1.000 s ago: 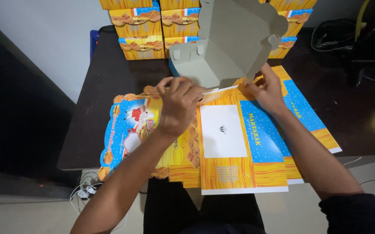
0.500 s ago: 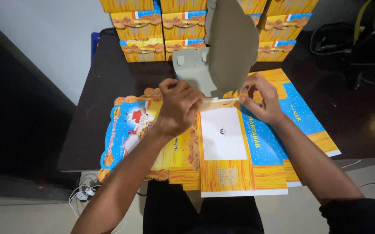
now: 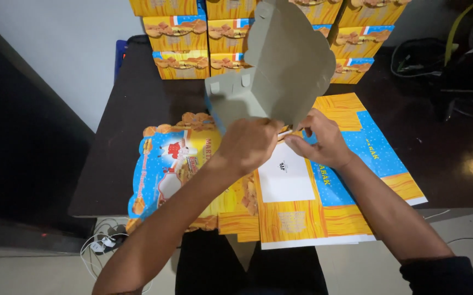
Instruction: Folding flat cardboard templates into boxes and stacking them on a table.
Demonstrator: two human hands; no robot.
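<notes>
Right now I've got a flat printed carton blank (image 3: 280, 82) half lifted, grey inner side facing me, standing up off the table (image 3: 138, 104) at abt 12 o'clock from my hands. Its lower edge sits on the stack of flat blanks (image 3: 313, 213) lying in front of me, yellow/blue print up. Left hand (image 3: 247, 145) is curled closed over the bottom fold, knuckles up, pressing where the panel bends. Right hand (image 3: 321, 143) is at 3 o'clock of the left, fingers pinching narrow on the same edge, thumb tucked under as far as I can tell. Both forearms come in from 6 o'clock and meet at the crease.

My guess on handling: thin card, v light, stiff across panels but floppy along score lines, glossy outside so a bit slippery, creases easy if squeezed mid-panel. Best grip = near the folds and edges w/ fingertips, not the flat middle. Finished boxes (image 3: 184, 46) are stacked at 11 to 1 o'clock, well apart from my hands
</notes>
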